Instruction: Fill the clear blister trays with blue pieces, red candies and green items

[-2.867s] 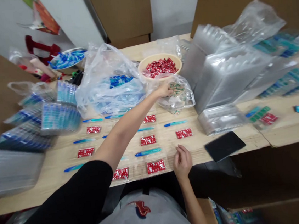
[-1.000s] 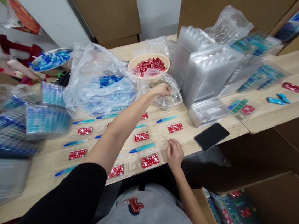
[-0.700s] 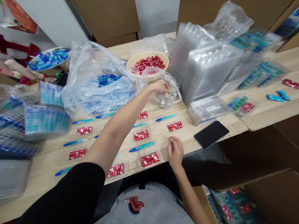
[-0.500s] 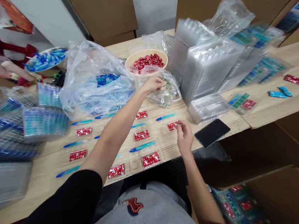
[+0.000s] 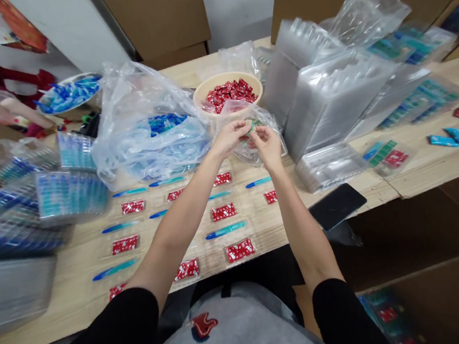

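My left hand (image 5: 229, 137) and my right hand (image 5: 266, 142) meet over a small clear bag (image 5: 267, 120) of green pieces, just in front of a tan bowl (image 5: 204, 89) of red packets. Both hands pinch a small green item (image 5: 251, 128) between their fingertips. Below them on the wooden table (image 5: 78, 289) lie rows of clear trays holding red packets (image 5: 224, 212) and blue pens (image 5: 226, 230).
A big clear bag of blue items (image 5: 155, 130) sits left of the bowl. Stacks of clear plastic trays (image 5: 328, 96) stand at the right, filled packs (image 5: 67, 192) at the left. A black phone (image 5: 337, 205) lies at the table edge. Cardboard boxes stand behind.
My right hand has left the near table edge and moved up to the small bag, joining my left hand. My left hand has drawn slightly out of the bag.
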Motion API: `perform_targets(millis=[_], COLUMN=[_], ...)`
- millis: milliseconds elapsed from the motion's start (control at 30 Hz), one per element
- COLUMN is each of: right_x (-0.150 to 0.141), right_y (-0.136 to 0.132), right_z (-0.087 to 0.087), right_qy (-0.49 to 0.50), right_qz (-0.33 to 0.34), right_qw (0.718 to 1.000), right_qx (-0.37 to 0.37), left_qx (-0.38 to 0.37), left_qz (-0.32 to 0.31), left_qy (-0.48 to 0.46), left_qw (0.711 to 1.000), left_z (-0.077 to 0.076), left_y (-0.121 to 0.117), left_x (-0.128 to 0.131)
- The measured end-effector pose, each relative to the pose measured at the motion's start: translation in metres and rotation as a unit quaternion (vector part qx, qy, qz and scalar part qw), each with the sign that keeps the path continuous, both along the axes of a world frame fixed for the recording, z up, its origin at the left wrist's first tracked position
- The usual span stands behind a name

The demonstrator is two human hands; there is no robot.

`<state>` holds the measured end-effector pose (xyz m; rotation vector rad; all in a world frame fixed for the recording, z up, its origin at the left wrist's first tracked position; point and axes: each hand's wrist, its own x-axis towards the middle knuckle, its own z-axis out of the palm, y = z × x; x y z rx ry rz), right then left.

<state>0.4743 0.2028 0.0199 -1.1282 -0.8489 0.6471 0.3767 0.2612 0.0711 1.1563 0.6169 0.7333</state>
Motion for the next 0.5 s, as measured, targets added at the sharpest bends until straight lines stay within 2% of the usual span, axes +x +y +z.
perform_targets(millis=[100, 200, 367, 500], right_x=[0.003, 0.008, 0.012, 0.015], right_y=[-0.008, -0.014, -0.016, -0.017], right_z=[0.001, 0.002, 0.009, 0.013], right_qy=[-0.002, 0.003, -0.024, -0.092], right_qz=[0.009, 0.015, 0.058, 0.038], right_qw=[1.000, 1.000, 0.998, 0.995], right_qx=[0.007, 0.017, 0.028, 0.020], left_qx=[-0.040, -0.036, 0.076, 0.192], left_qz=[-0.021, -0.010, 0.017, 0.012], left_qy=[-0.016, -0.020, 0.042, 0.099], left_qw=[0.999, 0.999, 0.996, 0.976], left_z=[-0.002, -0.005, -0.004, 0.000], left_y=[0.002, 0.003, 0.001, 0.003], left_x=[-0.005, -0.007, -0.004, -0.007])
